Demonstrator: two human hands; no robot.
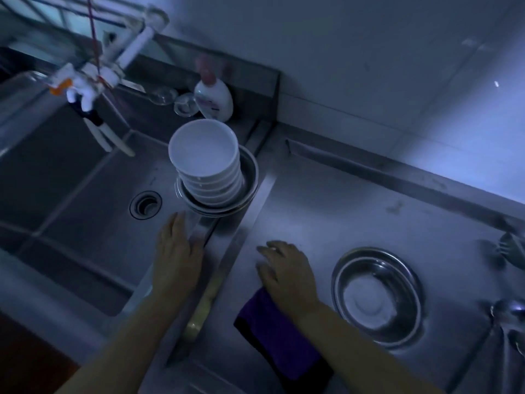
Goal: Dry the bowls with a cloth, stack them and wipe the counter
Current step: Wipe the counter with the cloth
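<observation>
A stack of several white bowls (204,163) stands inside steel bowls (250,177) at the sink's right rim. My left hand (177,248) reaches toward that stack with straight fingers and holds nothing. A purple cloth (272,325) lies on the steel counter (326,211), and my right hand (287,271) lies flat on its upper end, fingers spread. To the right of that hand a single steel bowl (375,294) sits upright on the counter.
The sink basin (85,200) with its drain (145,205) is on the left, and a white tap (93,78) hangs over it. A soap bottle (213,100) and glass items (184,105) stand behind the stack. Spoons (511,311) lie at the right edge.
</observation>
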